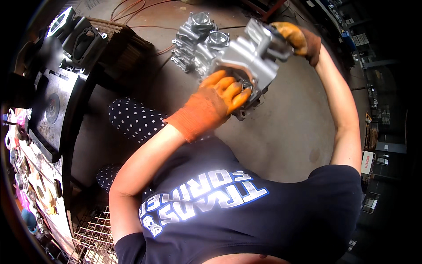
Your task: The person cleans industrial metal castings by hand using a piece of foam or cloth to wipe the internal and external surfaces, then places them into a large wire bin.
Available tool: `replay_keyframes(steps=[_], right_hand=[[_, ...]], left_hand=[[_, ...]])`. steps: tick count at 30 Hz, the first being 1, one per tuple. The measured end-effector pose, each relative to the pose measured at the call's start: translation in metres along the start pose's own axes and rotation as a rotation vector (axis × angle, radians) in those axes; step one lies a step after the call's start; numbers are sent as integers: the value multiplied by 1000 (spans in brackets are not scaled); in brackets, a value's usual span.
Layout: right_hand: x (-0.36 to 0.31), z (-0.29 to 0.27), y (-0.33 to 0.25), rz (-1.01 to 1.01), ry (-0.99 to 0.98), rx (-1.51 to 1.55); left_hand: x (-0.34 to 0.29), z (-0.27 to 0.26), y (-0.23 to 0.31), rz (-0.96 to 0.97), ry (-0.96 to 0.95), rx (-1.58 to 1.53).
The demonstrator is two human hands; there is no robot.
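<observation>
Silvery metal casting is held out over a grey-brown floor, the gloved left hand hooking its fingers into the opening and the gloved right hand clasping the far end. More upright castings stand just beyond, near orange hoses. Leftward, a dark bench carries metal frames; the wire-mesh basket's contents are unclear.

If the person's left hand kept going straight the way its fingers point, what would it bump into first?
Most likely the silver metal casting: the left hand already overlaps it in the picture. Depth is hard to judge, so which part it would meet is unclear.
</observation>
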State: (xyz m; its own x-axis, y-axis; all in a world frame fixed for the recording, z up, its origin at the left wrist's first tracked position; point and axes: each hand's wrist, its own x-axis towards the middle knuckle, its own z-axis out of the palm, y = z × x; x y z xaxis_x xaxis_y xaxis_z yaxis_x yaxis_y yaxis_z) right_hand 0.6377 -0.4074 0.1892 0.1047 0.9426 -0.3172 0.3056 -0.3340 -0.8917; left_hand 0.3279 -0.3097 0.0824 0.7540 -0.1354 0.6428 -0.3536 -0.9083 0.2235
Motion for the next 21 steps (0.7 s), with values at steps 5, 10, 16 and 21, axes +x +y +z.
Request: replay_keyframes(steps=[5,10,16,21], right_hand=[[-8,41,78,526,362,-101],[24,13,294,630,553,-319],[34,25,369,724,829,480],[31,27,439,769,649,418]], left_hand=[[-31,-54,-26,-314,-39,51],[-143,-147,-48,-694,137,429],[-257,-255,34,-1245,198,788],[-300,-310,119,-1391,270,1024]])
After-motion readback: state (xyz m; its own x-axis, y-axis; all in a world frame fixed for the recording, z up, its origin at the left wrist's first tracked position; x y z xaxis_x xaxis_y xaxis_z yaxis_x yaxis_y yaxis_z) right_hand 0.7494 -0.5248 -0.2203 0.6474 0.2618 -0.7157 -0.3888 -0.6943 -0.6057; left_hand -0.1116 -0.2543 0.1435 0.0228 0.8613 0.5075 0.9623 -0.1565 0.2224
